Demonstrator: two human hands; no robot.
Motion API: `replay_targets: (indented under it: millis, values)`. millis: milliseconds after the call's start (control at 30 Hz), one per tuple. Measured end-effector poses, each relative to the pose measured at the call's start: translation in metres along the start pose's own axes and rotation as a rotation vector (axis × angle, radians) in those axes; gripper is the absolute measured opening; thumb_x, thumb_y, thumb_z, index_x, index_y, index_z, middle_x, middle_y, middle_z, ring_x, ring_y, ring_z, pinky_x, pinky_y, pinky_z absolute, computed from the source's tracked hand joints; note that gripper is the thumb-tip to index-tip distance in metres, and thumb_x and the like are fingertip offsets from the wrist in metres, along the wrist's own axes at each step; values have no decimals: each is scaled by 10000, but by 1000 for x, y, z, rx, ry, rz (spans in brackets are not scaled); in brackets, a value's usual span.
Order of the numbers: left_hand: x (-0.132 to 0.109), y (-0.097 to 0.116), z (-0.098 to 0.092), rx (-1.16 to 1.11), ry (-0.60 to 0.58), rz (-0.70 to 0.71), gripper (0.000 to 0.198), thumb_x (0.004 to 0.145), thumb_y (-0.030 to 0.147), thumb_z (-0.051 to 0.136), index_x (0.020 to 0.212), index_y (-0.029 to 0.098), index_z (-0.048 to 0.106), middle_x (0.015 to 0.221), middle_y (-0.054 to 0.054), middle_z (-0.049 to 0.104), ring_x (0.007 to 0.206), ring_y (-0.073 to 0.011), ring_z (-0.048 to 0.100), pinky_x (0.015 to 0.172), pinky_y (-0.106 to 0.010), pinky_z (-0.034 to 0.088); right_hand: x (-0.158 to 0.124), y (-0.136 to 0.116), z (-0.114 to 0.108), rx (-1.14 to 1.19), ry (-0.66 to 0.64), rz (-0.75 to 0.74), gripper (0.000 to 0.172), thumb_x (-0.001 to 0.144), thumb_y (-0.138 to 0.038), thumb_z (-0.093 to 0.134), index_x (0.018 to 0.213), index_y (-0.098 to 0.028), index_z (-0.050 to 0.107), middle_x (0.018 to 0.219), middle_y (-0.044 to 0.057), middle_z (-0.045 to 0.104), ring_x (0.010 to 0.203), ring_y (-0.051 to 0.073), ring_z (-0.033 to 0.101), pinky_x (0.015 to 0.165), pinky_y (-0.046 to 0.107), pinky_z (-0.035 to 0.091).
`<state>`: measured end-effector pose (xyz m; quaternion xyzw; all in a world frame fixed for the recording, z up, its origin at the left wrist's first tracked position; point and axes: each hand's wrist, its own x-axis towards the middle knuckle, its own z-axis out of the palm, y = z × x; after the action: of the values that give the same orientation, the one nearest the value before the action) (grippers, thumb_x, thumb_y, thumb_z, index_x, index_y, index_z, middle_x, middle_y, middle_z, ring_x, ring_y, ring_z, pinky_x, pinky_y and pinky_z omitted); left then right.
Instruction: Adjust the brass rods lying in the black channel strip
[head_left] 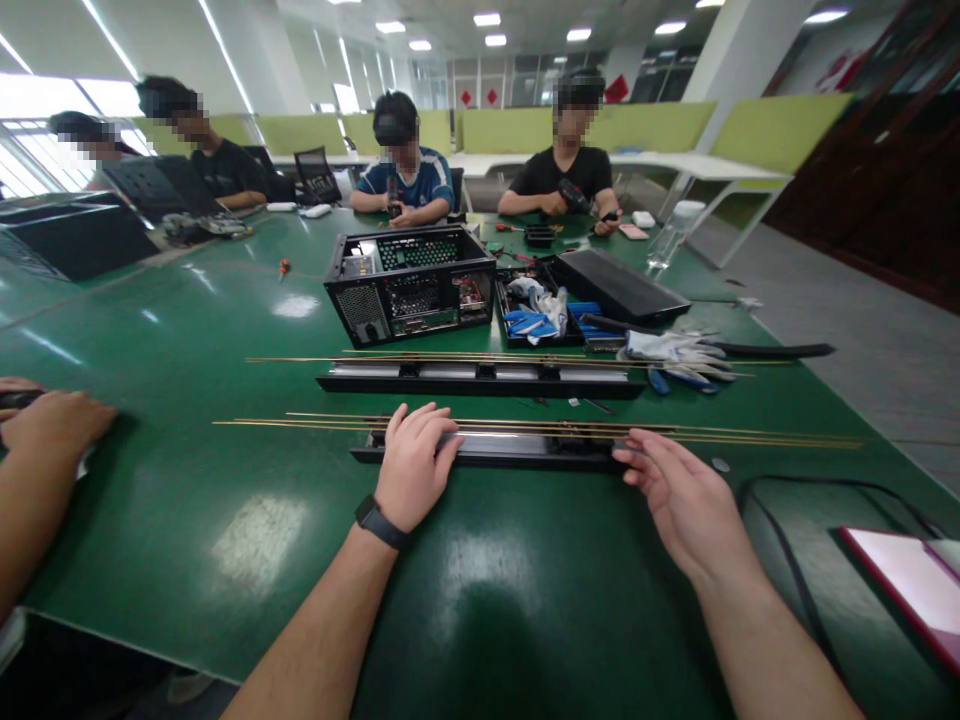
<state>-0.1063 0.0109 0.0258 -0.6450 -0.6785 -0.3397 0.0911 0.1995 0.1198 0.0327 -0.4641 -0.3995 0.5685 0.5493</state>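
My left hand (pixel 413 464) lies flat, fingers stretched out, on the left end of a long black rail (pixel 517 452) on the green table (pixel 225 500). My right hand (pixel 679 495) rests open at the rail's right end, fingertips touching it. Several thin brass rods (pixel 750 435) lie along the top of this rail. A second black rail (pixel 480 379) with more brass rods (pixel 300 360) lies parallel behind it.
An open black computer case (pixel 411 281) stands behind the rails, with a black tray of blue parts (pixel 536 315), a black panel (pixel 619 284) and work gloves (pixel 671 350) to its right. Another person's hand (pixel 52 422) rests at far left. Several people sit across the table. A cable (pixel 787 560) and tablet (pixel 911 585) lie at right.
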Motion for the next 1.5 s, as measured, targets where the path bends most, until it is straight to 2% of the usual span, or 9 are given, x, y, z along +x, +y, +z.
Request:
replay_targets:
  millis: [133, 333, 500, 700, 867, 1033, 1100, 1233, 1500]
  values:
    - [0, 0, 0, 1, 2, 3, 66, 985, 250, 612, 1028, 243, 661, 1230, -67, 756, 1275, -264, 645, 1217, -540, 326, 6, 1, -5, 44, 185, -35, 369, 629, -373, 924, 877, -147, 771, 952, 99, 720, 787, 152, 691, 573, 187, 521]
    - [0, -1, 0, -8, -1, 3, 70, 983, 256, 615, 1032, 244, 663, 1229, -63, 756, 1274, -261, 645, 1222, -544, 321, 0, 1, 0, 20, 2, 24, 411, 664, -419, 917, 955, -155, 796, 1092, 132, 729, 897, 203, 712, 627, 219, 553]
    - [0, -2, 2, -6, -21, -5, 88, 979, 265, 607, 1037, 244, 670, 1244, -78, 752, 1291, -275, 635, 1218, -558, 329, 2, -2, -3, 70, 154, -5, 391, 627, -384, 929, 906, -155, 779, 995, 94, 721, 818, 156, 698, 613, 195, 540]
    - [0, -3, 2, -12, -19, -7, 94, 980, 275, 600, 1033, 248, 673, 1236, -80, 754, 1281, -279, 643, 1217, -561, 337, -3, 2, 2, 13, -26, 25, 423, 699, -433, 901, 991, -153, 776, 1078, 139, 723, 886, 203, 717, 624, 230, 549]
    - [0, -1, 1, -9, -11, 4, 85, 984, 271, 603, 1031, 243, 670, 1235, -78, 753, 1277, -274, 645, 1218, -554, 336, 2, 2, -3, 59, 120, -21, 379, 671, -385, 913, 943, -159, 776, 1053, 107, 720, 841, 164, 705, 616, 207, 543]
    - [-1, -2, 2, -12, -4, 12, 84, 987, 269, 606, 1040, 239, 665, 1243, -71, 750, 1282, -266, 639, 1216, -542, 341, -4, 3, 3, 24, -7, 24, 403, 683, -434, 904, 964, -167, 794, 1104, 125, 726, 901, 201, 713, 632, 226, 549]
    - [-1, -2, 2, -9, -6, 13, 85, 988, 267, 607, 1043, 237, 665, 1244, -72, 750, 1280, -264, 639, 1217, -537, 343, -5, 3, 4, 28, 5, 23, 421, 664, -439, 916, 963, -170, 793, 1082, 120, 728, 898, 202, 712, 626, 224, 547]
    - [-1, -2, 2, -8, -5, 19, 90, 989, 261, 604, 1045, 233, 669, 1240, -79, 751, 1278, -263, 642, 1206, -522, 365, 1, 3, -1, 54, 110, -7, 412, 639, -415, 931, 931, -165, 784, 1003, 104, 726, 851, 177, 704, 612, 208, 541]
    - [0, 0, 5, -23, 11, 69, 100, 988, 257, 611, 1064, 217, 661, 1230, -92, 745, 1256, -270, 655, 1189, -528, 405, -7, 4, 7, -8, 33, 18, 422, 657, -477, 919, 935, -187, 791, 1022, 103, 732, 864, 181, 693, 616, 219, 545]
